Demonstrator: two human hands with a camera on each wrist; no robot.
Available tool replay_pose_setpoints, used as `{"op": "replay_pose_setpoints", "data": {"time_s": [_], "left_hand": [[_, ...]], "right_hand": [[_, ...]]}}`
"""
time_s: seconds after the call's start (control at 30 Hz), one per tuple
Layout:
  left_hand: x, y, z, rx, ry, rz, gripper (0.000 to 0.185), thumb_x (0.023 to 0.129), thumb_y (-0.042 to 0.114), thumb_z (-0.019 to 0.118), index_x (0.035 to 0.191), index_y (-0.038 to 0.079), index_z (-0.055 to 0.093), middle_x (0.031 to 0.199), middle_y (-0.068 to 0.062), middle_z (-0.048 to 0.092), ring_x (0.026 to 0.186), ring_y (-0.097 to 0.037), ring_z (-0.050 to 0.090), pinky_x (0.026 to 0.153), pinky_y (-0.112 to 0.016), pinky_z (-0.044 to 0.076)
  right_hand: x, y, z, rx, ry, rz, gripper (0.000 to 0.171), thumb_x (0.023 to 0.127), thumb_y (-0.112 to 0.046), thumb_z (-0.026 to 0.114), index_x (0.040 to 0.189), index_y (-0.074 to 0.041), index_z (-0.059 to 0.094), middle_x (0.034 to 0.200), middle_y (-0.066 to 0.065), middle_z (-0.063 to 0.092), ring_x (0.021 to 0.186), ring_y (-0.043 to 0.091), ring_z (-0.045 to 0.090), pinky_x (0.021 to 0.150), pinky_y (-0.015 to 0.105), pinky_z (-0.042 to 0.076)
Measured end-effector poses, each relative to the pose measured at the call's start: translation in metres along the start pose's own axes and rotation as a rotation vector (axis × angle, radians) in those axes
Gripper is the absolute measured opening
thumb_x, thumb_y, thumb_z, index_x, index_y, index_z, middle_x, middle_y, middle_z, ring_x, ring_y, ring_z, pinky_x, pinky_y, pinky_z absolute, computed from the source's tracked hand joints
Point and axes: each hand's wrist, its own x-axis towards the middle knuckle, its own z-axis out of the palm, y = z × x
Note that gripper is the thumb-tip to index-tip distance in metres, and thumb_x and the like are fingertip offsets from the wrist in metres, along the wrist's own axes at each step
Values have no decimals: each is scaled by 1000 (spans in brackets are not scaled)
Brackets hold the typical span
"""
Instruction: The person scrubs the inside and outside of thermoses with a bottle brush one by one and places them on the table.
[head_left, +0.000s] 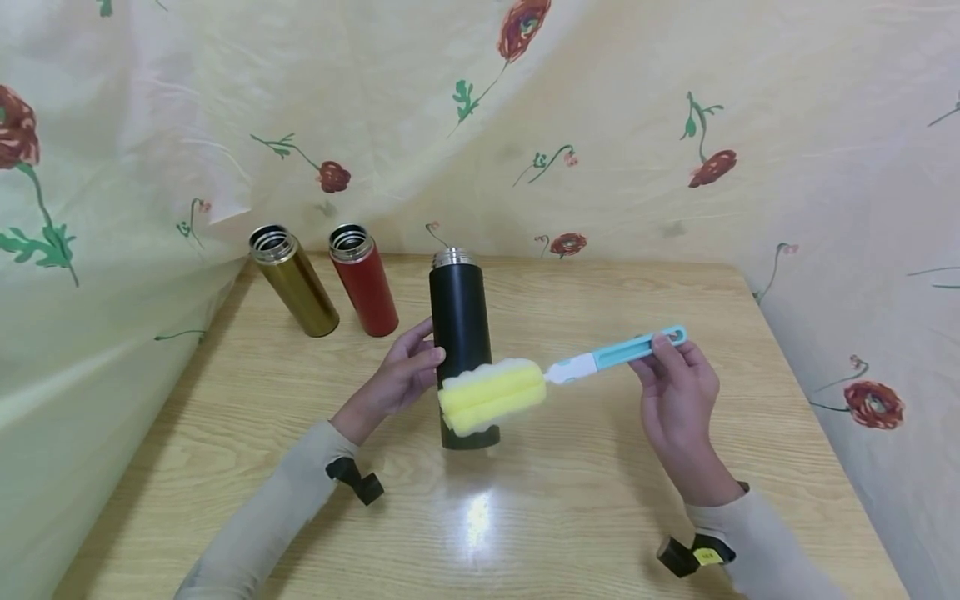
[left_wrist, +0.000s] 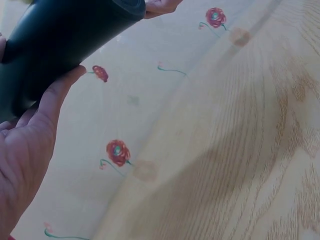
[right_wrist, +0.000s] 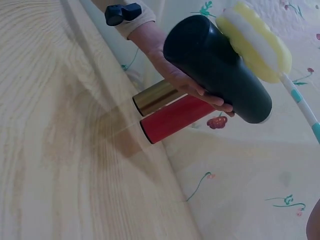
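My left hand (head_left: 405, 367) grips a black thermos bottle (head_left: 459, 317) round its side, its steel neck uncapped. In the right wrist view the bottle (right_wrist: 220, 70) is held up off the table, and the fingers wrap beneath it. A bottle brush (head_left: 626, 351) with a blue and white handle is pinched near its looped end by my right hand (head_left: 678, 400). Its yellow and white sponge head (head_left: 491, 396) lies across the front of the black bottle's lower part in the head view. The left wrist view shows the left palm and fingers (left_wrist: 55, 100) against the dark bottle.
Gold (head_left: 296, 283) and red (head_left: 365, 283) uncapped thermos bottles stand at the back left of the wooden table (head_left: 585, 500). A flowered cloth (head_left: 600, 125) hangs behind the table and along both sides. Each wrist wears a black strap with a small camera.
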Motion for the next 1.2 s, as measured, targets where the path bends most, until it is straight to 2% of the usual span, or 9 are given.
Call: {"op": "replay_pose_setpoints", "data": {"time_s": [0.17,0.37,0.57,0.7,0.87,0.97,1.1,1.17,1.2], "left_hand": [[3,0,-1,51,54,-5,75,95,24,75,157,12,35,131,-6,66,114,-21,70,91,-39,59],[9,1,0,93,119,30,77,93,27,76,156,11,35,127,-5,68,110,-21,72,86,-41,61],[13,4,5,94,170,47,67,98,16,65,156,7,33,121,-5,71,104,-20,73,81,-39,63],[15,5,8,73,179,58,64,97,12,60,155,7,34,120,-5,71,103,-20,73,80,-38,63],[15,7,11,32,173,93,63,97,14,66,152,7,36,118,-6,72,101,-19,74,79,-37,63],[15,8,11,16,170,109,61,97,15,68,150,7,38,118,-6,72,99,-19,74,78,-36,63],[14,8,10,18,171,112,59,98,15,67,149,8,39,120,-6,71,101,-19,74,79,-37,63],[13,9,9,26,177,108,59,98,14,65,150,8,38,121,-6,71,102,-20,73,80,-37,63],[13,8,9,28,179,107,59,98,13,65,151,8,38,122,-6,71,103,-20,73,80,-38,63]], "right_hand": [[-9,-3,-8,7,-41,-14,2,98,6,61,97,7,61,89,13,68,77,20,73,77,27,61],[-19,-7,-17,38,-111,-23,6,99,10,56,95,8,61,90,14,68,79,22,73,78,29,62],[-28,-8,-28,90,-195,-42,12,99,15,50,96,10,60,89,16,70,82,25,76,78,34,62],[-32,-6,-33,47,-200,-56,13,100,14,50,97,7,61,89,14,71,86,24,76,81,35,60],[-35,-1,-40,-8,-199,-68,16,100,13,48,97,4,61,89,13,74,87,23,77,82,36,59],[-36,4,-43,22,-215,-65,17,100,15,47,98,4,60,91,15,75,88,24,77,82,37,59],[-37,10,-46,119,-250,-46,18,99,18,46,99,7,60,93,20,74,88,28,77,82,40,60],[-37,13,-46,135,-244,-45,19,98,20,45,98,8,59,92,21,74,86,29,77,81,41,61],[-38,14,-46,106,-234,-55,19,98,19,46,98,6,60,91,19,74,85,28,77,80,41,61]]}}
